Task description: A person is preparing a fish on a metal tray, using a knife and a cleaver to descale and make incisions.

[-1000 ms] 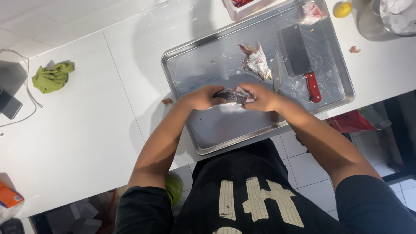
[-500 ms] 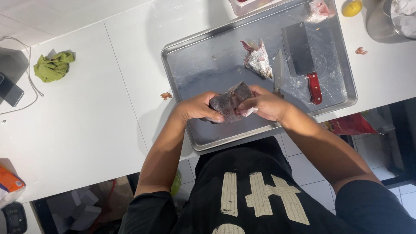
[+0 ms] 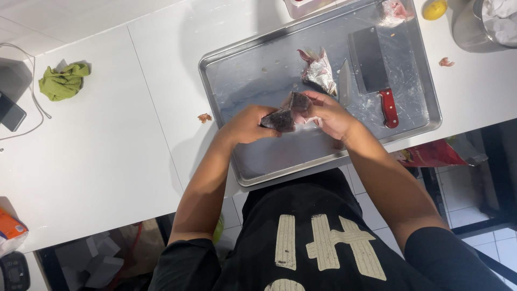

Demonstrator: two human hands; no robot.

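On the white surface [image 3: 97,156] a crumpled green cloth [image 3: 63,81] lies far left, well apart from the metal tray [image 3: 253,161]. Over the tray your left hand [image 3: 245,125] and right hand [image 3: 329,114] each pinch one end of a dark piece of fish [image 3: 285,114], so scraps fall inside. Further right, another fish piece [image 3: 319,71] and a red-handled cleaver [image 3: 374,73] rest flat within reach.

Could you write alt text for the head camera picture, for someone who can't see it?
Seen from above, a person's left hand and right hand together hold a dark piece of fish over a metal tray on a white counter. On the tray lie a red-handled cleaver and another fish piece; a green cloth sits far left.
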